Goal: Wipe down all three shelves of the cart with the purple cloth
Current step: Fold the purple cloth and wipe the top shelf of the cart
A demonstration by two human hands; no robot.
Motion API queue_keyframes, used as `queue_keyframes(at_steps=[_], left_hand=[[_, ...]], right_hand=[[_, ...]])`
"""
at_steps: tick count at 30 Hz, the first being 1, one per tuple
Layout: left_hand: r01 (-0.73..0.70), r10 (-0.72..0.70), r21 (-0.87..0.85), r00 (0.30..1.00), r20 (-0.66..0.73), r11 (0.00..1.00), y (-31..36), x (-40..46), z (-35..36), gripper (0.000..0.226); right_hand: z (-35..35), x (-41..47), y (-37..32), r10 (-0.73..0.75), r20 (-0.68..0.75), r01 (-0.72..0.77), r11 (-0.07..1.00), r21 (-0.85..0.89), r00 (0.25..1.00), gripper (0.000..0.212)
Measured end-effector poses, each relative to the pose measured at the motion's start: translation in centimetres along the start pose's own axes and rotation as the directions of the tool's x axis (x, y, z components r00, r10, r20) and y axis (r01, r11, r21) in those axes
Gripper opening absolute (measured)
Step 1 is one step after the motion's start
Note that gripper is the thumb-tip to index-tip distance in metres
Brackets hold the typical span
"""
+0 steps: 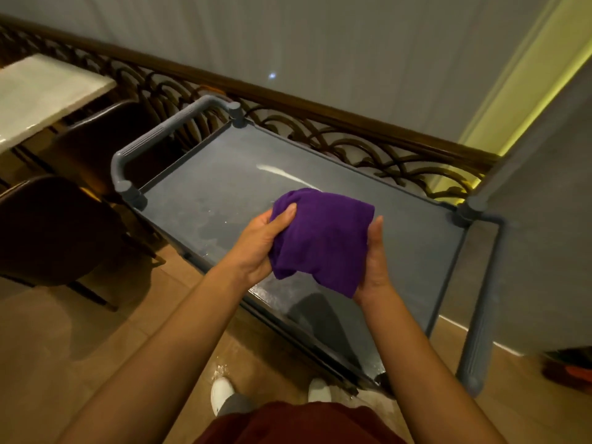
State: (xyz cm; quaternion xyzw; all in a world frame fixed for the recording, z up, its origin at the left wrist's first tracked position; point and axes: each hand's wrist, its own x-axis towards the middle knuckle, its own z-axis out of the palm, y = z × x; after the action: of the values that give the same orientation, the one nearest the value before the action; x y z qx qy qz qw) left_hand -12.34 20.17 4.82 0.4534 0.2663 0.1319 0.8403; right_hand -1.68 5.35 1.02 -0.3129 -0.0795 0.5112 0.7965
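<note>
Both forearms are bare from elbow to wrist, with no sleeve, watch or ring in sight on the left hand [256, 243] or right hand [374, 264]. A dark red garment [298, 423] covers the torso. Grey trousers [235, 403] end at white shoes [221, 390].

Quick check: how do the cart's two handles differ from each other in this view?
The left handle rises above the top shelf as a full arch, fully in view. The right handle shows mainly a long post dropping toward the floor, its far side hidden. Both are grey, ribbed tubes fixed at the cart's corner posts.
</note>
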Motion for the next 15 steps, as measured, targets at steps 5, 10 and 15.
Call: queue_keyframes(at_steps=[5, 10, 15], left_hand=[[-0.183, 0.385, 0.781, 0.920, -0.079, 0.597, -1.0, 2.3, -2.1, 0.039], [-0.160, 0.420, 0.880, 0.906, -0.048, 0.446, 1.9, 4.1, -7.6, 0.051], [-0.067, 0.101, 0.530, 0.994, -0.035, 0.845, 5.4, 5.4, -13.5, 0.029]], right_hand=[[2.1, 1.6, 2.9, 0.017, -0.139, -0.009, 0.998, 0.058, 0.990, 0.052], [5.0, 5.4, 7.2, 0.010, -0.430, -0.017, 1.000, -0.013, 0.903, 0.047], [8.3, 8.1, 11.4, -0.029, -0.523, 0.042, 0.999, 0.012, 0.852, 0.056]])
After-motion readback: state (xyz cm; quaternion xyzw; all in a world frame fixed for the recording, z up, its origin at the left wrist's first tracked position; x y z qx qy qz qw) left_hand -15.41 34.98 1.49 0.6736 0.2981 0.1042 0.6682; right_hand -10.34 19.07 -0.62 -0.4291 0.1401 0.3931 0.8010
